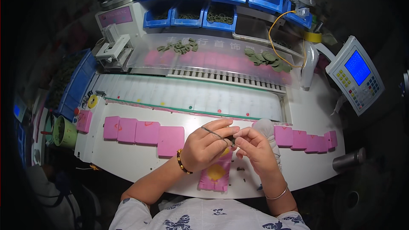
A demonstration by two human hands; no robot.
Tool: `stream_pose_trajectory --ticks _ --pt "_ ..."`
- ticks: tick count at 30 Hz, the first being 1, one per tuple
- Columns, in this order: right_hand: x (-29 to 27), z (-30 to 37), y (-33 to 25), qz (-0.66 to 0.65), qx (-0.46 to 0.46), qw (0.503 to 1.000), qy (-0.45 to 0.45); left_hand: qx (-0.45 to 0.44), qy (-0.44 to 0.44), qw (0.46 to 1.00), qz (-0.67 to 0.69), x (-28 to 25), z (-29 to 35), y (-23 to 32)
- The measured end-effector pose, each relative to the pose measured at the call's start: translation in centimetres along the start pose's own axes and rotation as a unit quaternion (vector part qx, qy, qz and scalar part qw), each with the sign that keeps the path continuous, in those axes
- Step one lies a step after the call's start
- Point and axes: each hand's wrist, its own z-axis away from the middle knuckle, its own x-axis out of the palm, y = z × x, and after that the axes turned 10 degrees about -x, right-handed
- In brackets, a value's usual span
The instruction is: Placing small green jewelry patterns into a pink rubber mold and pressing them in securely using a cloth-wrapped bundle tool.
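My left hand [211, 145] and my right hand [257, 149] meet over the white table, fingertips almost touching. Pinched between them is a small dark green piece [232, 141], largely covered by fingers, so its exact shape is hidden. A thin dark loop [215, 133] runs across the back of my left fingers. Below my hands lies a pink block [207, 183] with a yellow patch. Close to my left wrist sits another plain pink block [171, 141]. Small dark scraps [241, 168] are scattered near my right wrist.
Pink blocks line up at left [147, 132] and right [299, 139]. Behind is a conveyor [191, 96] under a clear cover holding green pieces [267, 58]. Blue bins [219, 17] stand at the back, a control panel [357, 74] and a dark cylinder [349, 159] at right.
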Motion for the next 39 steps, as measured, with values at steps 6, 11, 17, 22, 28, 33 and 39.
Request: stream_pose_trajectory --ticks 6,11,17,22,28,33,39 --pt "-0.3 0.2 0.5 0.001 -0.012 1.000 -0.009 -0.004 -0.013 1.000 -0.009 -0.1 0.0 0.3" --pt "-0.3 0.0 0.2 -0.004 -0.023 0.999 0.042 -0.136 0.060 0.988 0.035 0.0 -0.3 1.1" --pt "-0.7 -0.3 0.2 0.078 -0.122 0.981 0.130 -0.405 0.006 0.869 0.285 -0.3 0.9 -0.1" --pt "-0.5 -0.1 0.4 0.114 -0.156 0.972 0.137 -0.501 -0.060 0.776 0.379 -0.1 1.0 -0.3" --pt "-0.6 0.1 0.5 0.117 -0.143 0.975 0.126 -0.525 -0.092 0.747 0.398 -0.3 0.7 -0.4" --pt "-0.6 0.1 0.6 0.099 -0.125 0.981 0.114 -0.522 -0.113 0.741 0.406 -0.5 0.9 -0.8" --pt "-1.1 0.2 0.8 0.062 -0.104 0.988 0.092 -0.537 -0.129 0.718 0.424 -0.6 0.9 -0.8"
